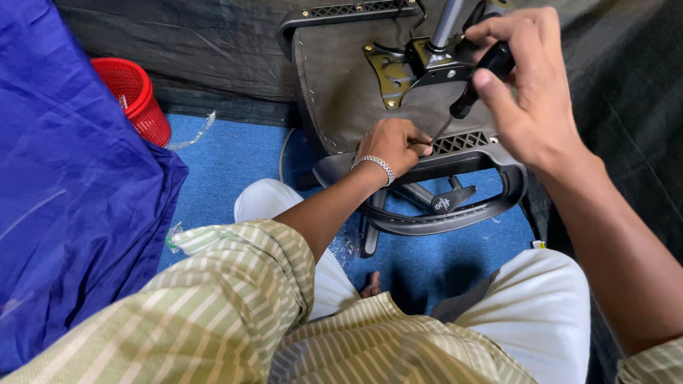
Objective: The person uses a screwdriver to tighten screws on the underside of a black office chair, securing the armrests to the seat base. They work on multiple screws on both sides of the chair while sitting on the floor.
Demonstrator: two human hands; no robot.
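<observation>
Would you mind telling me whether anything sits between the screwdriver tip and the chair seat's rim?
Nothing visible does. The right hand holds the screwdriver, whose shaft runs down to the seat's rim, where the left hand pinches beside the tip; the contact point itself is hidden.

R hand grips screwdriver; L hand pinches tip at chair seat.

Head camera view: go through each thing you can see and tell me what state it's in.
Chair seat: tipped over, underside showing.
Screwdriver: gripped, tip down at the seat edge.
Right hand: closed around the screwdriver handle.
Left hand: pinching at the screwdriver tip.
Red basket: upright on the floor.
</observation>
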